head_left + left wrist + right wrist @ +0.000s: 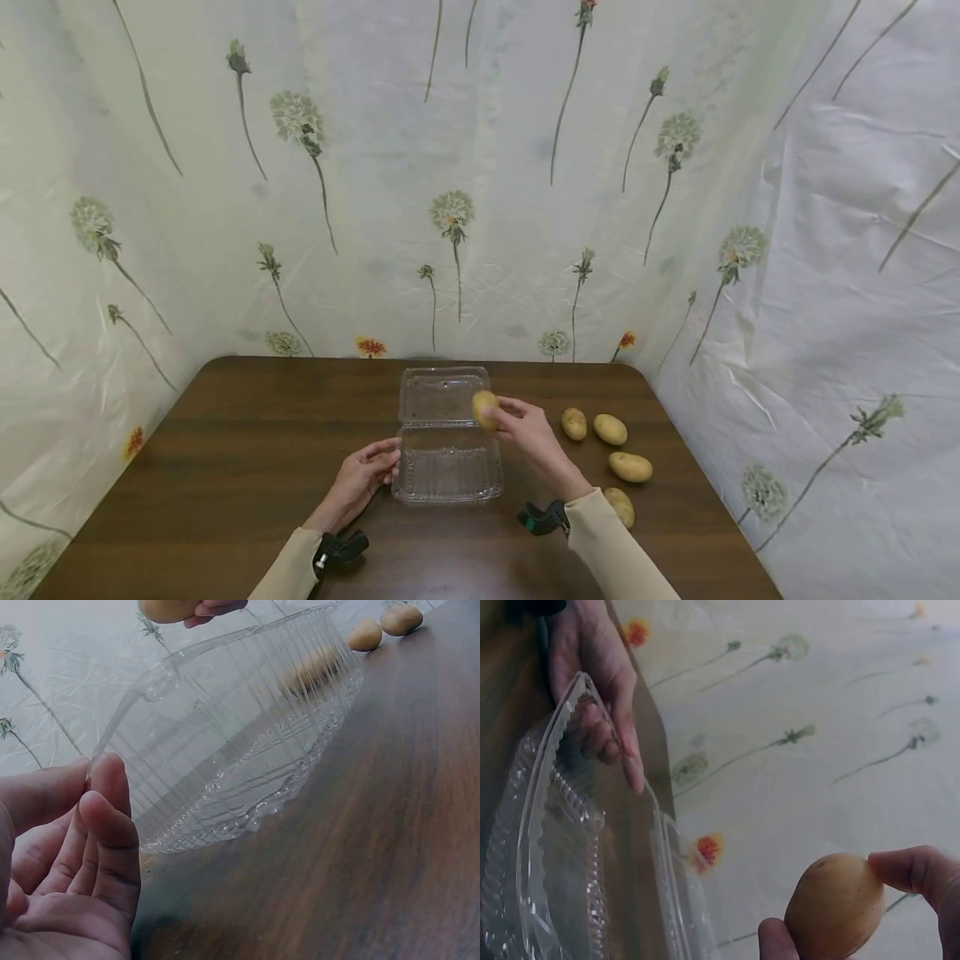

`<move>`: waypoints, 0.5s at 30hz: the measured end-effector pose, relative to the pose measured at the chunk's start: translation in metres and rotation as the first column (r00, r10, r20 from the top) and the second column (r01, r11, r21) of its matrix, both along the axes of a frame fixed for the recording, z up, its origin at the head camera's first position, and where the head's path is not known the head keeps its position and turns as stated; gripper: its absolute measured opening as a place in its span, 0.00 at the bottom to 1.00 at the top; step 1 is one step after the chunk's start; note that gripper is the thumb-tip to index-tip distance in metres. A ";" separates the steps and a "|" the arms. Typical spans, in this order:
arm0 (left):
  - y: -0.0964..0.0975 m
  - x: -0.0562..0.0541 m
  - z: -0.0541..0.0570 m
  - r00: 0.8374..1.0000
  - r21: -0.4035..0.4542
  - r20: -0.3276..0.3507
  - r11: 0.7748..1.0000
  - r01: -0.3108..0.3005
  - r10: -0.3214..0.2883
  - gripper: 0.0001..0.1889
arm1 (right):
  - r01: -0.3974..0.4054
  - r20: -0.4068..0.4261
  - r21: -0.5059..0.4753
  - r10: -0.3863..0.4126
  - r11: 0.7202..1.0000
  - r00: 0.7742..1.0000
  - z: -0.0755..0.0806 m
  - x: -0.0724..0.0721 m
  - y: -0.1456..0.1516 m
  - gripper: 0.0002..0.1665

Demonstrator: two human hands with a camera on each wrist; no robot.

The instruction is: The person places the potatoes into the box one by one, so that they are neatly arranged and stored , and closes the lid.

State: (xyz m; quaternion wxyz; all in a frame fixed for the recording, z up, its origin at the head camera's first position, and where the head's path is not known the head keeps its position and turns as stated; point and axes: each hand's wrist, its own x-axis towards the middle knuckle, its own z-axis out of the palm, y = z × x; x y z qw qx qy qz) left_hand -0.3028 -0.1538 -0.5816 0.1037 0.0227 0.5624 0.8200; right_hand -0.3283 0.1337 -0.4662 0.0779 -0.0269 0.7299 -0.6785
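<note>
A clear plastic clamshell container (447, 465) sits on the table with its lid (442, 396) folded back, away from me. My left hand (362, 482) pinches the container's left rim between thumb and fingers; the left wrist view shows that rim (112, 731) close up. Held between the thumb and fingertips of my right hand (531, 432) is a yellow-skinned potato (485, 409). In the head view it overlaps the right side of the container near the hinge. The right wrist view shows the same potato (835, 906) raised beside the container, and nothing inside the base.
Several more potatoes lie loose on the dark wooden table (285, 417) right of the container, among them one (630, 467) farthest right and another (618, 507) partly behind my right sleeve. A floral curtain (495, 208) hangs around the table's back and sides.
</note>
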 end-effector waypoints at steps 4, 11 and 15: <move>-0.001 0.000 0.001 1.000 0.001 -0.001 1.000 0.003 -0.003 0.29 | -0.015 0.006 0.036 0.015 0.999 1.000 0.002 0.000 -0.011 0.34; -0.001 0.000 0.002 1.000 0.009 0.006 1.000 0.007 -0.007 0.29 | -0.066 0.030 0.066 0.064 0.996 0.997 -0.003 0.003 -0.031 0.34; -0.001 -0.001 0.001 1.000 0.010 0.005 1.000 0.008 -0.008 0.28 | -0.078 0.039 0.045 0.076 0.996 0.996 -0.008 0.002 -0.041 0.33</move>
